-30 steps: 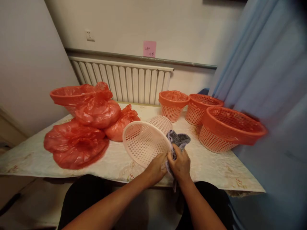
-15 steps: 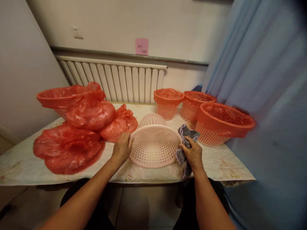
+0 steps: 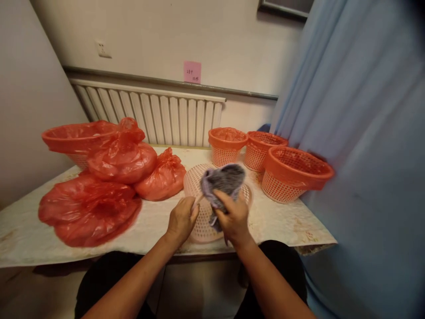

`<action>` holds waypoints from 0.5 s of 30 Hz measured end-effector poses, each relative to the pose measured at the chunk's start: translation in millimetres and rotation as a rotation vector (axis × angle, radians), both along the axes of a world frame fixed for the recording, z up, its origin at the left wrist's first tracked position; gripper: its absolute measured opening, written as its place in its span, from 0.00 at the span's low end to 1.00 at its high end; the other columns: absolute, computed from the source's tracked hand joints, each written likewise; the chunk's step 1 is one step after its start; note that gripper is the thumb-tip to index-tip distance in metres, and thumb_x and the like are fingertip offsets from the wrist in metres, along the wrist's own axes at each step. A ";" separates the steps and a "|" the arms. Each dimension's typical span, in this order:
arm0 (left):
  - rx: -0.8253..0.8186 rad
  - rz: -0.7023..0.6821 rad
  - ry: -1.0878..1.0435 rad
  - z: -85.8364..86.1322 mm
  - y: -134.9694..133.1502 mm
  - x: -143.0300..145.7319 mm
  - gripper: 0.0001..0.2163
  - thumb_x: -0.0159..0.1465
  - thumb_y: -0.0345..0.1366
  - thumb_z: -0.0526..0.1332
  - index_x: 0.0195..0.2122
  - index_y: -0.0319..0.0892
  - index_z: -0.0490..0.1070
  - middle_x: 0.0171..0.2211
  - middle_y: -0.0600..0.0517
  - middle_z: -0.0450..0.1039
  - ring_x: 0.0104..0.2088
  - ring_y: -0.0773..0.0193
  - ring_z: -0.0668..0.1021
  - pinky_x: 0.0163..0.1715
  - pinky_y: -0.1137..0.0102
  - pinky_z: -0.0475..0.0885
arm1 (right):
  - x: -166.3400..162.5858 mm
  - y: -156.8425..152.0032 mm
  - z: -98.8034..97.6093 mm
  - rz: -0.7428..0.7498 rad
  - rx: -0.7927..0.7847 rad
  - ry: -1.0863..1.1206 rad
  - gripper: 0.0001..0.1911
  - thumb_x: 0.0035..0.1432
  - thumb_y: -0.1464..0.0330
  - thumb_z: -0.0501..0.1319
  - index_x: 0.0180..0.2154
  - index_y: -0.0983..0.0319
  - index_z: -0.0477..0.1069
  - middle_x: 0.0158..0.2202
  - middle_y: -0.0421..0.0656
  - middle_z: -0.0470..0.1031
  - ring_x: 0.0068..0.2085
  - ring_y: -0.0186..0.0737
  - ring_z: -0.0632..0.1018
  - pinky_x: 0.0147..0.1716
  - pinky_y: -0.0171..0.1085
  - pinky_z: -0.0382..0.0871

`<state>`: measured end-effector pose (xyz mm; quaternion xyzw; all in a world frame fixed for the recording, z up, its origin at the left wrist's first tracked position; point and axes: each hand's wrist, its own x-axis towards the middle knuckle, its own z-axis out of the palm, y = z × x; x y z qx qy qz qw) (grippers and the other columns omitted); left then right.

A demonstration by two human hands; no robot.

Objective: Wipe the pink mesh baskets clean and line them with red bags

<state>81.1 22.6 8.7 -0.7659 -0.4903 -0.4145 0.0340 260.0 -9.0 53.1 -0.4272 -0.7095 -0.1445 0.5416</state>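
A pale pink perforated plastic basket [image 3: 193, 177] lies tipped on the table in front of me, partly hidden by my hands and the cloth. My left hand [image 3: 182, 221] is closed on its rim at the left. In my right hand [image 3: 236, 219] is a grey cloth with a lilac edge [image 3: 229, 177], held over the basket's mouth and blurred by motion. The cloth covers much of the basket's upper right side.
Red plastic bags [image 3: 89, 208] are heaped at the left, beside a bag-lined basket [image 3: 73, 137]. At the back right stand three baskets lined with red bags [image 3: 227, 139]. A blue curtain [image 3: 348, 133] hangs along the right; a radiator [image 3: 152, 115] is behind the table [image 3: 159, 226].
My right hand has swung left with the cloth, from beside the basket to over it. The basket has turned, and my left hand on its rim has shifted right.
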 end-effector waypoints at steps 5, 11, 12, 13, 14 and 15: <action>-0.006 0.011 -0.021 -14.4 0.8 2.3 0.05 0.57 0.28 0.56 0.28 0.42 0.70 0.27 0.47 0.74 0.29 0.58 0.76 0.30 0.67 0.71 | -32.1 8.4 -9.1 0.026 0.043 -0.368 0.13 0.61 0.70 0.59 0.45 0.53 0.76 0.54 0.44 0.71 0.59 0.50 0.64 0.54 0.49 0.60; 0.030 -0.049 -0.044 -19.7 2.2 4.7 0.05 0.58 0.28 0.56 0.31 0.43 0.70 0.31 0.48 0.75 0.32 0.58 0.77 0.32 0.66 0.73 | -19.7 18.6 -4.8 -0.015 -0.012 -0.456 0.12 0.63 0.69 0.57 0.45 0.51 0.75 0.53 0.41 0.72 0.59 0.47 0.64 0.54 0.48 0.57; 0.037 -0.062 -0.048 -19.0 2.5 5.3 0.05 0.59 0.28 0.55 0.32 0.43 0.69 0.31 0.48 0.74 0.33 0.58 0.77 0.33 0.66 0.73 | -15.9 20.5 -3.1 -0.013 -0.017 -0.461 0.12 0.63 0.69 0.58 0.46 0.50 0.74 0.53 0.41 0.73 0.58 0.47 0.65 0.54 0.48 0.57; 0.043 -0.075 -0.053 -18.2 2.6 5.8 0.06 0.60 0.28 0.54 0.33 0.43 0.69 0.31 0.48 0.74 0.34 0.58 0.76 0.34 0.66 0.73 | -12.2 22.7 -1.7 -0.016 -0.018 -0.463 0.13 0.62 0.70 0.58 0.46 0.49 0.74 0.52 0.41 0.73 0.58 0.47 0.65 0.53 0.48 0.57; 0.050 -0.091 -0.055 -17.3 2.4 6.2 0.06 0.61 0.28 0.54 0.34 0.43 0.68 0.32 0.48 0.73 0.35 0.58 0.76 0.36 0.66 0.73 | -8.7 24.9 -0.5 -0.021 -0.020 -0.466 0.14 0.62 0.70 0.58 0.47 0.49 0.74 0.52 0.41 0.73 0.57 0.47 0.65 0.53 0.47 0.57; 0.054 -0.105 -0.054 -16.6 2.1 6.4 0.06 0.61 0.27 0.53 0.35 0.43 0.68 0.32 0.48 0.73 0.35 0.58 0.76 0.37 0.66 0.72 | -5.4 27.2 0.4 -0.028 -0.022 -0.470 0.14 0.61 0.70 0.59 0.47 0.49 0.74 0.51 0.42 0.74 0.57 0.48 0.66 0.52 0.47 0.57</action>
